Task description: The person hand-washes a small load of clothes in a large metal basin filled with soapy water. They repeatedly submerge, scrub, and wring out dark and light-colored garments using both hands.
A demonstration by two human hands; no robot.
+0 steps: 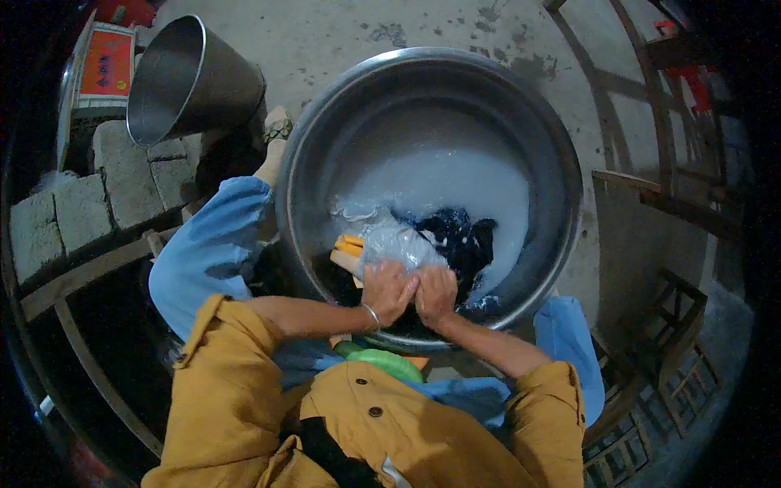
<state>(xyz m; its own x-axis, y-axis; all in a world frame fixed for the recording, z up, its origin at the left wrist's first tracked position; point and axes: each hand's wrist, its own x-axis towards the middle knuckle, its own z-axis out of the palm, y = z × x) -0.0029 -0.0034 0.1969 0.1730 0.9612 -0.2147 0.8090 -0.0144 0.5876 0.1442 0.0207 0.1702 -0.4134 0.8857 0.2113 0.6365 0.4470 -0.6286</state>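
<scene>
A large round metal basin (567,203) of cloudy water stands between my knees. At its near side, both hands press a wet pale cloth (400,246) side by side, thumbs meeting. My left hand (389,289), with a bracelet at the wrist, has its fingers closed on the cloth's near edge. My right hand (435,293) grips the same cloth just to the right. The cloth lies over what looks like a washboard (347,259), whose wooden and orange end sticks out on the left. A dark wet garment (460,241) with suds lies right beside the cloth, partly in the water.
A metal bucket (191,89) lies tilted at the far left, by stacked grey blocks (89,211). Wooden frames (675,317) stand along the right. Below the basin's near rim, something bright green (382,363) shows by my lap. Damp patches mark the concrete floor (358,24).
</scene>
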